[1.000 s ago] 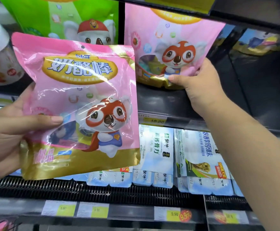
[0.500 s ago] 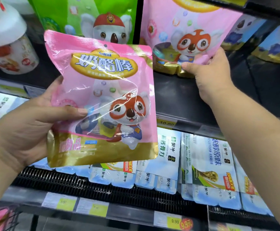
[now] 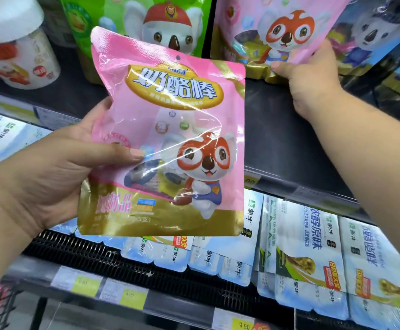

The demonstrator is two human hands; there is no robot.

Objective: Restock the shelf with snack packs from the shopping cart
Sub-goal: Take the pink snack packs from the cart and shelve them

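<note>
Bare left hand (image 3: 58, 177) and right hand (image 3: 313, 77) on bare forearms, thumbnails short and rounded.

Left hand (image 3: 51, 177) holding pink snack pack (image 3: 170, 144), right hand (image 3: 311, 77) gripping shelved pink pack (image 3: 277, 32)

Shop: stocked shelves (image 3: 277, 139), yellow price tags (image 3: 87, 285).

Held pink pack (image 3: 170, 144) has shifted right in the left hand (image 3: 58, 177). It is off the white cup (image 3: 15, 48) it overlapped a second ago, and its top edge now lies across the foot of the green pack (image 3: 142, 27). Tilt steeper, right corner lower. Shelved pink pack (image 3: 277, 27) sits higher in view, its yellow title oval gone past the top. Blue pack (image 3: 372, 32) beside it shows fuller.
</note>
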